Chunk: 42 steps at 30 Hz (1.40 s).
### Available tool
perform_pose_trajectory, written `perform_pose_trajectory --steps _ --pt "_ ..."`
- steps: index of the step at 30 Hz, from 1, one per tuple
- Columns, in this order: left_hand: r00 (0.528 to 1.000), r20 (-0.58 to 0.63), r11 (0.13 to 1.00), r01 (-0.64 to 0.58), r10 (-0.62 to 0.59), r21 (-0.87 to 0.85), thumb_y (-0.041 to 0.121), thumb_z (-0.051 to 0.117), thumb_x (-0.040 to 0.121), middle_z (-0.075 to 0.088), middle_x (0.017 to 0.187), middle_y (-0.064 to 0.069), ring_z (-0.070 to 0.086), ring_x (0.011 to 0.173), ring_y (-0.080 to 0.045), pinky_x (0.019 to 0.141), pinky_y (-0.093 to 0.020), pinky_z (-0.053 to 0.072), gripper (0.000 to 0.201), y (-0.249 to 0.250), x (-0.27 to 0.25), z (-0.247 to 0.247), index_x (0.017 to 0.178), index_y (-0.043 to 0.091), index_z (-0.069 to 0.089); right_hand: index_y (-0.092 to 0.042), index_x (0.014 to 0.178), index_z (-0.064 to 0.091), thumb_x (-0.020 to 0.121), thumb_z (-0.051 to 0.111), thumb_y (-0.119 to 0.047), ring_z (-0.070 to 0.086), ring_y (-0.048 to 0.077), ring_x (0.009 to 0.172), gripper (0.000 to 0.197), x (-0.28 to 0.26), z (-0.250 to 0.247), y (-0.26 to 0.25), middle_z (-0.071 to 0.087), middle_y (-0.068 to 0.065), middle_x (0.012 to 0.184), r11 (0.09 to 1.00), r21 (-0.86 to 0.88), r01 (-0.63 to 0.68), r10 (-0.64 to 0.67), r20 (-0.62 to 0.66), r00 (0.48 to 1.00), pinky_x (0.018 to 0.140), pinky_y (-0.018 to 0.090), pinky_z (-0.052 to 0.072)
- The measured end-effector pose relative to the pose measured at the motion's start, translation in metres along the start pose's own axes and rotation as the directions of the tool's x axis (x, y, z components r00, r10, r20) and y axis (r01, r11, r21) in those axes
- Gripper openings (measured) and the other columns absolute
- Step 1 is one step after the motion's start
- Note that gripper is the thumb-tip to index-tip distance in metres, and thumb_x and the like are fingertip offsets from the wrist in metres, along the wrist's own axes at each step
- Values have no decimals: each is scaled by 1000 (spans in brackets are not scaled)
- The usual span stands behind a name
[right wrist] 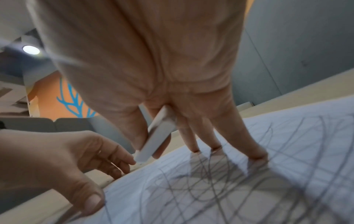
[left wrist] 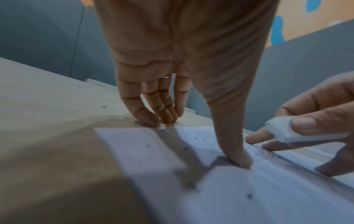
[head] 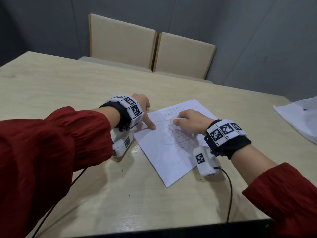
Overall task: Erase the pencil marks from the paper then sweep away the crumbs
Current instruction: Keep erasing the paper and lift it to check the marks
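Hands work the paper point(head: 169, 152) on the surface point(head: 68, 83): left hand point(head: 142, 107) presses its near-left edge with straight thumb; right hand point(head: 190, 121) pinches a white eraser point(right wrist: 160, 134) over the scribbles. Thin and crease-prone, the sheet likely needs pinning beside each stroke.

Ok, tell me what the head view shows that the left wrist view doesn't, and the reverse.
Only the head view: the whole paper with its pencil marks, two chairs behind the table, red sleeves, and another white sheet far right.

Only the left wrist view: the left hand from beneath, thumb pressing the paper, and an orange wall with blue shapes.

Both: the right hand pinching the white eraser.
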<state>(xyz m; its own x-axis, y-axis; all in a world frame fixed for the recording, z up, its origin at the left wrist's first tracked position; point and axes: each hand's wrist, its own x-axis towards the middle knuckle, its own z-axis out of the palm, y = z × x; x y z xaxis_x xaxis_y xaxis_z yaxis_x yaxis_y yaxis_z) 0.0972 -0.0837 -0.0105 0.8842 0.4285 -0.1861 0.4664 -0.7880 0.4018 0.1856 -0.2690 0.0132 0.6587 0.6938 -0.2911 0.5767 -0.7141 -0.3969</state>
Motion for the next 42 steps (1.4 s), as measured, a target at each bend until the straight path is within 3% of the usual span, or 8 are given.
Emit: perform_pose_trajectory --steps 6,9,14,20,25,29,33,42 --pt "993 99 984 42 -60 176 63 88 40 63 82 -2 58 72 -22 69 -31 50 78 2 -25 -3 92 11 61 -4 99 61 94 55 -38 60 31 79 35 -24 7 1 61 16 83 973 229 -8 8 2 1000 68 39 52" --pt "996 70 982 42 -56 182 57 84 60 67 98 -6 62 83 -25 78 -34 53 77 3 -47 0 111 4 63 -4 104 61 95 53 -37 62 33 105 36 -38 8 6 64 18 112 947 321 16 10 -80 997 76 41 53" --pt "992 -124 997 23 -32 -71 35 76 81 43 60 1 42 58 -18 49 -27 25 38 -2 -74 -8 65 16 47 -13 86 58 94 57 -37 60 22 92 25 -53 10 21 63 5 90 953 290 83 16 -322 947 75 32 45" --pt "908 -373 814 -66 -190 -577 31 69 89 60 93 -3 55 83 -17 55 -17 39 26 -11 -98 -31 105 10 66 -13 95 65 92 61 -33 50 21 83 20 -66 12 22 55 4 83 748 660 74 166 -294 941 72 35 47" --pt "894 -353 516 -172 -276 -839 23 71 87 69 110 -10 65 86 -19 71 -25 51 32 -14 -109 -42 113 4 66 -12 108 65 93 61 -28 49 15 105 22 -72 5 -2 53 -9 111 622 770 145 78 -245 966 94 45 49" --pt "923 -275 244 -211 -270 -947 20 70 88 71 99 -4 69 73 -10 56 -16 53 23 -13 -117 -43 106 7 65 -9 110 66 91 63 -31 53 16 103 29 -67 -5 -17 56 -2 120 617 769 166 42 -242 969 96 47 48" --pt "929 -311 212 -268 -202 -940 26 76 78 73 102 -9 72 89 -19 78 -33 58 30 -17 -123 -43 102 9 68 -11 102 70 88 67 -31 59 16 90 24 -63 -8 -23 66 5 100 596 770 225 40 -309 950 83 37 54" --pt "921 -311 233 -257 -237 -938 -13 62 85 71 94 -4 70 77 -9 67 -18 56 31 -24 -121 -43 113 1 63 -12 97 73 83 73 -28 56 8 78 21 -58 -12 -15 66 4 97 670 619 410 26 -571 821 74 25 44"
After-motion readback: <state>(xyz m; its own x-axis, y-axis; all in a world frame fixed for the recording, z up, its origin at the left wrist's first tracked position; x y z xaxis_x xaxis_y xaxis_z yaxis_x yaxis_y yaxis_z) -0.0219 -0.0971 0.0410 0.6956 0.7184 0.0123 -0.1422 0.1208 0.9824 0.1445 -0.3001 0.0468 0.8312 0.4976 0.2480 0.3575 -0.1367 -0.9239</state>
